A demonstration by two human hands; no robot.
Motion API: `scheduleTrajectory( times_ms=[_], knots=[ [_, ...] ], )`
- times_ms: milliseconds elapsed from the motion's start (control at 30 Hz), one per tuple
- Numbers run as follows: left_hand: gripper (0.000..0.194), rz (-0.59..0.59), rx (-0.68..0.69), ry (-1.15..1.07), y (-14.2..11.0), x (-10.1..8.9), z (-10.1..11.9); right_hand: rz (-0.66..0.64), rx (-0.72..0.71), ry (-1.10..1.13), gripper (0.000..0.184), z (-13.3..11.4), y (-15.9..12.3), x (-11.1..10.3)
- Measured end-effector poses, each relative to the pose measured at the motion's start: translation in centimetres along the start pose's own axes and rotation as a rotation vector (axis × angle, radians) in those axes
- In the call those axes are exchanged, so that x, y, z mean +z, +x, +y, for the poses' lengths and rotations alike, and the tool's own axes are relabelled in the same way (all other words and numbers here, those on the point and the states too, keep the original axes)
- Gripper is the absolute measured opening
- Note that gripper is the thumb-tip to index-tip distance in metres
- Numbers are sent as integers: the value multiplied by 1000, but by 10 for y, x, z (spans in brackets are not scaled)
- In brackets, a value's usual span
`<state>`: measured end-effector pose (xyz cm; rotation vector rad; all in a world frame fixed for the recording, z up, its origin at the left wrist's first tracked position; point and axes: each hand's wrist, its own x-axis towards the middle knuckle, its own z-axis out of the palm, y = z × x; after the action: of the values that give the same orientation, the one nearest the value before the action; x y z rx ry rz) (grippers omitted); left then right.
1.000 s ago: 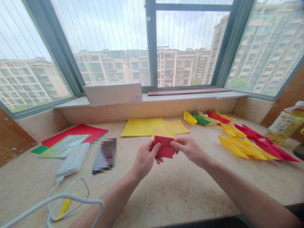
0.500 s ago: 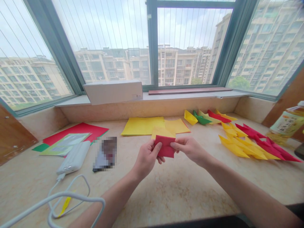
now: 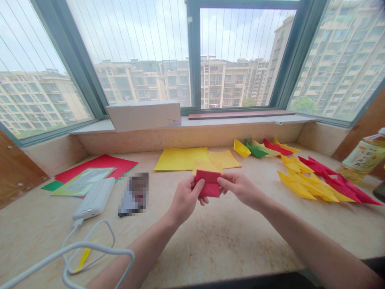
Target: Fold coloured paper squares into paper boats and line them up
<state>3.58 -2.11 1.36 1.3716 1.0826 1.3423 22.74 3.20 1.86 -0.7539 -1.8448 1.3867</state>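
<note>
A small folded red paper (image 3: pixel 209 184) is held above the stone counter (image 3: pixel 228 241) in front of me. My left hand (image 3: pixel 185 198) pinches its left edge with thumb on top. My right hand (image 3: pixel 240 188) pinches its right edge. Just behind the paper lie flat yellow sheets (image 3: pixel 186 159). To the right, finished paper boats (image 3: pixel 319 180) in yellow and red sit in rows, and several more boats (image 3: pixel 261 148) in yellow, green and red line the back.
At the left are red and green sheets (image 3: pixel 99 166), a booklet (image 3: pixel 82 181), a white power bank (image 3: pixel 94 198) with a white cable (image 3: pixel 75 253), and a blurred card (image 3: pixel 134 194). A white box (image 3: pixel 144 115) rests on the window sill. A bottle (image 3: pixel 363 156) stands far right.
Both hands with the red paper have risen slightly and the fold looks a little tighter. Nothing else on the counter has moved.
</note>
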Motion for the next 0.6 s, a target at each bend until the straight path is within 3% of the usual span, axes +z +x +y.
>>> scheduleTrajectory(
  times_ms=[233, 467, 600],
  knots=[
    [36, -9, 4, 14, -1, 0, -4, 58, -3, -31, 38, 5, 1, -2],
    [34, 10, 25, 37, -1, 1, -4, -73, -14, 0, 43, 2, -1, 3],
    [33, -11, 13, 22, -2, 3, -1, -32, -20, -5, 33, 4, -1, 3]
  ],
)
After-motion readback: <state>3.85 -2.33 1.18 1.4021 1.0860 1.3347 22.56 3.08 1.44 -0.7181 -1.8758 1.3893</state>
